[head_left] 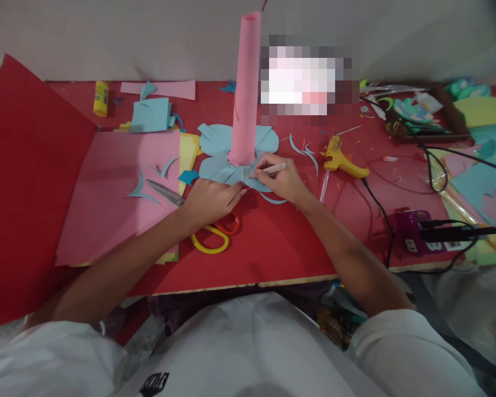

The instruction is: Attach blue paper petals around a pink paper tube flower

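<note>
An upright pink paper tube (247, 88) stands on a blue petal-shaped paper base (215, 139). My right hand (281, 177) is closed on a thin white stick-like tool (276, 169), its tip at the front petals beside the tube's foot. My left hand (215, 199) rests at the front edge of the base, fingers together and pointing right; whether they pinch the paper is hard to see. Scissors with yellow and red handles (210, 242) lie partly under my left hand, blades over pink sheets (111, 187).
A yellow glue gun (345, 164) with a cord lies right, near a purple box (413, 231). A glue stick (101, 99), blue paper pieces (149, 114) and a brown tray (434, 135) sit further back. A red board (33, 182) rises at left.
</note>
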A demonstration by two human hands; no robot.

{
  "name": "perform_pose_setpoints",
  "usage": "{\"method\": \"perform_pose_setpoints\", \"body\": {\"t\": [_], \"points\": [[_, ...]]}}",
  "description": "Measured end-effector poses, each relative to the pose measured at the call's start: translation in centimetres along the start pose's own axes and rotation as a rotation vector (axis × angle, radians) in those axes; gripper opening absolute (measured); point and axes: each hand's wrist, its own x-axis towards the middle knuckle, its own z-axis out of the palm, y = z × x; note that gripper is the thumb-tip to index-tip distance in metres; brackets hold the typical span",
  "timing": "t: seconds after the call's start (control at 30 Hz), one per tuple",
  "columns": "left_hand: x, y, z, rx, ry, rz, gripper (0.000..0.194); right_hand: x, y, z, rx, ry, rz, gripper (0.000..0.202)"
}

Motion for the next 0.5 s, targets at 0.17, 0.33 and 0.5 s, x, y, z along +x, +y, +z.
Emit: {"method": "perform_pose_setpoints", "body": {"t": [0.17,0.33,0.5], "points": [[0.06,0.12,-0.19,-0.006,-0.009,-0.005,0.055,0.06,-0.33,-0.12,-0.030,-0.015,-0.009,0.046],[0.06,0.05,0.07,-0.013,0.009,0.009,0.056,0.19,-0.33,-0.14,-0.059,-0.025,-0.031,0.046],[0.01,-0.06,0.23,-0.026,0.012,0.005,0.056,0.29,-0.44,-0.14,-0.091,-0.048,-0.042,0.043]]}}
